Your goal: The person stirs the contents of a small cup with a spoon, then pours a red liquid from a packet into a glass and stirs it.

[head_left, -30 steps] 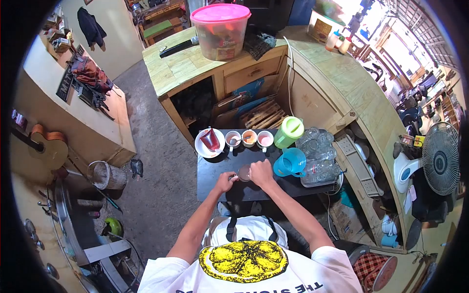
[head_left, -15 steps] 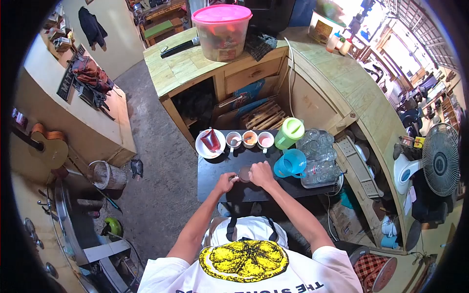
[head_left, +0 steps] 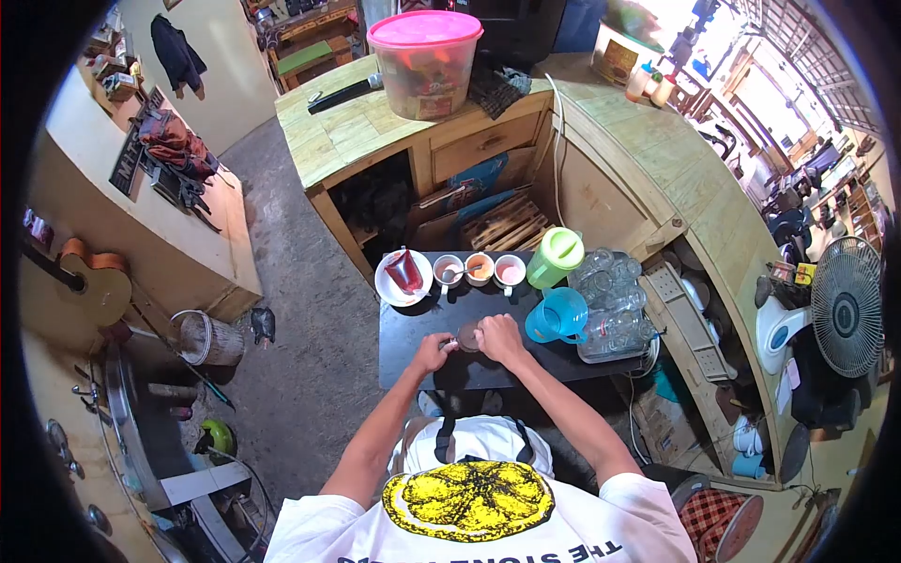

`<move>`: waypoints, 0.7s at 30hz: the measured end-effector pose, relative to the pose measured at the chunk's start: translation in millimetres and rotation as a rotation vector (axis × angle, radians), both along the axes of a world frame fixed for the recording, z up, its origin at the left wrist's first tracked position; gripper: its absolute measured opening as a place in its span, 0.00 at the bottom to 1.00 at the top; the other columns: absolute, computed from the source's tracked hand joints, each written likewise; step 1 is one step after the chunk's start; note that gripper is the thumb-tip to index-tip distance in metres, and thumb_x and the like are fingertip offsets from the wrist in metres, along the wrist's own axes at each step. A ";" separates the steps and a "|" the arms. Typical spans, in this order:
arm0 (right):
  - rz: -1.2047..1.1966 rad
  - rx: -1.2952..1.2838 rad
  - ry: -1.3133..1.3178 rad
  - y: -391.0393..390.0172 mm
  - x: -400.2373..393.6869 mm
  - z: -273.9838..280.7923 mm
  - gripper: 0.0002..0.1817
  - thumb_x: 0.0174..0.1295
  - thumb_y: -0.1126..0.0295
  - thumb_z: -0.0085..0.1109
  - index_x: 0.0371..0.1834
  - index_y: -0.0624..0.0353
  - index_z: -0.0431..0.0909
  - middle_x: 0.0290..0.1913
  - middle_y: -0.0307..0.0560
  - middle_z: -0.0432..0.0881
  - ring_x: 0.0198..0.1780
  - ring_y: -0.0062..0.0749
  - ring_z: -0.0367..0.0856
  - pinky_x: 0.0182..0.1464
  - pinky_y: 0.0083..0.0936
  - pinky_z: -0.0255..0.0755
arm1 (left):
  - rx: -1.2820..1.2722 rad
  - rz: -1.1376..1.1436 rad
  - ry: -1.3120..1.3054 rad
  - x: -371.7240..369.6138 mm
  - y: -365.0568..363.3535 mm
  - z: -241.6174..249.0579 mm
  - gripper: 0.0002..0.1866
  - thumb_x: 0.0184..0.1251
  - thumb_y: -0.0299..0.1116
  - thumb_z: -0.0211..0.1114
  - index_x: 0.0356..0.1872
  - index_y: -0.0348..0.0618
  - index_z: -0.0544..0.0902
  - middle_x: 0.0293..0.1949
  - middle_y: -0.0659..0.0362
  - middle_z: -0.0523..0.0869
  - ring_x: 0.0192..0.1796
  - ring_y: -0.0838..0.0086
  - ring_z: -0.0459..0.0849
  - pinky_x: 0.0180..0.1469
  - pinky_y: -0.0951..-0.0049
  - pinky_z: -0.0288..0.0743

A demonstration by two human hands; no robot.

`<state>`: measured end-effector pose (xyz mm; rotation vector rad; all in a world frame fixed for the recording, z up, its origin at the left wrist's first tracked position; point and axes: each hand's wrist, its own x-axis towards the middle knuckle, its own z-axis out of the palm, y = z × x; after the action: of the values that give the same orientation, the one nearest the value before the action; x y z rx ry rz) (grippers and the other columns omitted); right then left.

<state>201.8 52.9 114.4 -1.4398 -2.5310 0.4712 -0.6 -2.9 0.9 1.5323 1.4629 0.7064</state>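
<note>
Between my two hands, near the front of the dark table (head_left: 404,347), is a small round brownish cup (head_left: 467,337), partly covered by fingers. My left hand (head_left: 435,352) is closed at the cup's left side, where its handle seems to be. My right hand (head_left: 499,339) is closed around the cup's right side. Behind them stand three cups, a pink one (head_left: 510,271), an orange one (head_left: 480,267) and one with a spoon (head_left: 450,272). A white bowl (head_left: 384,285) holds a red bag (head_left: 404,272).
To the right stand a blue jug (head_left: 557,315), a green lidded pitcher (head_left: 556,259) and a tray (head_left: 615,354) of clear glasses. A wooden counter (head_left: 347,141) curves behind, bearing a pink-lidded tub (head_left: 424,70). A fan (head_left: 845,306) is at the far right.
My right hand has shifted slightly to the left over the cup. My left hand has barely moved, and the things on the table look unchanged.
</note>
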 end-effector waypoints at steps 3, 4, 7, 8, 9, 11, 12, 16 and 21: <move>0.085 0.170 -0.032 7.5 0.1 -2.8 0.11 0.58 0.63 0.63 0.22 0.57 0.84 0.25 0.54 0.85 0.32 0.47 0.86 0.47 0.42 0.70 | -0.007 -0.024 0.005 -1.0 1.1 3.8 0.11 0.67 0.35 0.64 0.42 0.38 0.86 0.40 0.45 0.89 0.46 0.50 0.87 0.53 0.58 0.77; 0.087 0.138 -0.072 6.9 1.4 -0.5 0.12 0.58 0.63 0.63 0.22 0.58 0.84 0.25 0.54 0.85 0.32 0.48 0.85 0.46 0.43 0.71 | -0.016 -0.024 0.005 -1.1 1.7 3.9 0.11 0.67 0.34 0.64 0.42 0.38 0.86 0.40 0.45 0.89 0.46 0.50 0.87 0.53 0.58 0.77; 0.110 0.078 -0.124 4.5 3.7 3.2 0.13 0.59 0.63 0.62 0.22 0.60 0.85 0.26 0.54 0.85 0.31 0.48 0.84 0.44 0.44 0.70 | -0.016 -0.014 -0.047 -2.9 1.1 -0.8 0.11 0.67 0.34 0.64 0.42 0.37 0.86 0.40 0.45 0.89 0.46 0.51 0.88 0.53 0.59 0.77; 0.128 0.082 -0.098 3.7 4.5 2.4 0.13 0.60 0.64 0.61 0.22 0.60 0.85 0.25 0.53 0.85 0.31 0.48 0.84 0.43 0.43 0.70 | -0.011 -0.012 -0.075 -2.1 1.2 -3.5 0.11 0.67 0.34 0.64 0.42 0.37 0.86 0.39 0.45 0.89 0.46 0.52 0.88 0.53 0.59 0.77; 0.146 0.084 -0.072 2.3 4.7 3.8 0.14 0.60 0.64 0.61 0.22 0.60 0.85 0.25 0.53 0.85 0.30 0.47 0.84 0.42 0.43 0.69 | -0.016 -0.015 -0.063 -1.1 1.0 -0.8 0.11 0.67 0.34 0.64 0.42 0.37 0.86 0.39 0.45 0.89 0.46 0.52 0.88 0.52 0.59 0.78; 0.089 0.101 0.017 1.4 5.5 7.2 0.13 0.60 0.64 0.61 0.22 0.60 0.85 0.25 0.54 0.85 0.30 0.47 0.84 0.43 0.43 0.70 | -0.024 -0.021 -0.034 -1.8 1.4 5.3 0.11 0.67 0.34 0.64 0.42 0.38 0.86 0.40 0.45 0.89 0.46 0.52 0.88 0.52 0.59 0.78; 0.064 0.111 0.064 3.4 4.2 9.0 0.13 0.60 0.64 0.61 0.22 0.59 0.85 0.25 0.54 0.85 0.30 0.48 0.84 0.43 0.43 0.71 | -0.020 -0.017 -0.033 -2.7 2.6 3.2 0.11 0.67 0.34 0.64 0.43 0.38 0.86 0.40 0.45 0.89 0.47 0.52 0.88 0.52 0.59 0.78; 0.099 0.116 -0.026 8.1 14.7 0.3 0.13 0.60 0.63 0.62 0.22 0.59 0.85 0.25 0.55 0.84 0.30 0.49 0.84 0.42 0.43 0.71 | -0.028 -0.009 -0.032 -0.6 0.0 -0.1 0.12 0.66 0.35 0.65 0.43 0.38 0.86 0.40 0.45 0.89 0.47 0.51 0.88 0.51 0.58 0.78; 0.094 0.032 0.111 8.4 15.1 3.6 0.13 0.60 0.63 0.62 0.23 0.59 0.85 0.25 0.54 0.85 0.30 0.48 0.84 0.42 0.42 0.71 | -0.003 -0.009 -0.006 -2.3 1.5 -8.3 0.12 0.66 0.35 0.65 0.44 0.38 0.87 0.41 0.45 0.89 0.47 0.50 0.88 0.51 0.58 0.78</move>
<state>216.8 61.3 118.0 -1.2513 -2.5144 0.5093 -2.8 -1.4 -7.4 1.5324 1.4512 0.7020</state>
